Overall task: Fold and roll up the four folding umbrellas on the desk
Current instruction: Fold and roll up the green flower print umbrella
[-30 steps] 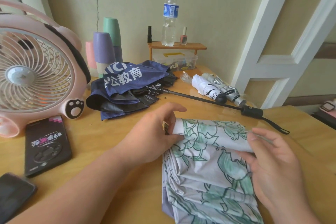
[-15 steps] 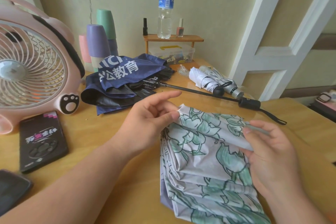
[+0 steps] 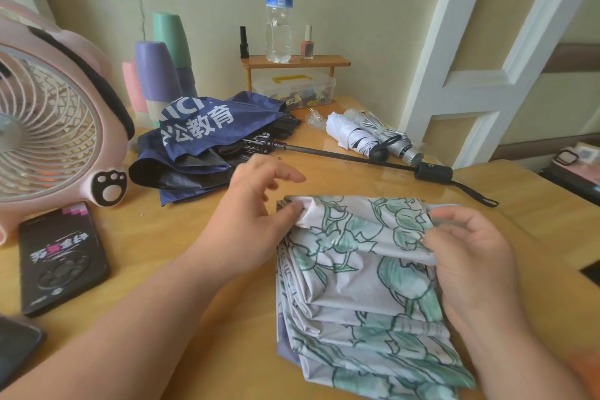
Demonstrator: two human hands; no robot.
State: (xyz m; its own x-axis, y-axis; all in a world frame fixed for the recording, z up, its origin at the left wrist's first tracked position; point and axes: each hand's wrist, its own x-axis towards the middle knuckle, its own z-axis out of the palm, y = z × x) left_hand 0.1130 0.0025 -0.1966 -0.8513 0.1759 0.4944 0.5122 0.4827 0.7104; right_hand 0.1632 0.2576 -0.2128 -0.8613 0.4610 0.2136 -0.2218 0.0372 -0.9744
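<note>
1. Subject: floral umbrella [image 3: 357, 289], canopy flat on the desk [image 3: 194, 269] at its near edge, right of centre. The pleats are stacked toward the person and the top panel is stretched crosswise between both hands.
2. Left hand [image 3: 256, 208]: pinches the left corner of the top panel at the thumb, with the index finger lifted clear of the cloth.
3. Right hand [image 3: 470, 256]: fingertips curl over and grasp the right end of the same panel.
4. Change over the last second: the left hand lay across the corner with its fingers on the cloth; it now holds by the thumb side only. The right hand keeps its hold. The top panel reads tauter and straighter between the two grips.
5. Reading: this looks like squaring one pleat, not yet rolling. No strap is visible on this umbrella.
6. Other task items: white rolled umbrella [image 3: 350, 136] and silver rolled umbrella [image 3: 393, 140] lie side by side near the far edge, apparently finished. The navy umbrella [image 3: 201, 140] lies loose at far left, its shaft fully extended toward the right edge.
7. Estimate: two done, one in hand, one untouched.
8. Risk: releasing either corner may let the stacked pleats slip.
</note>
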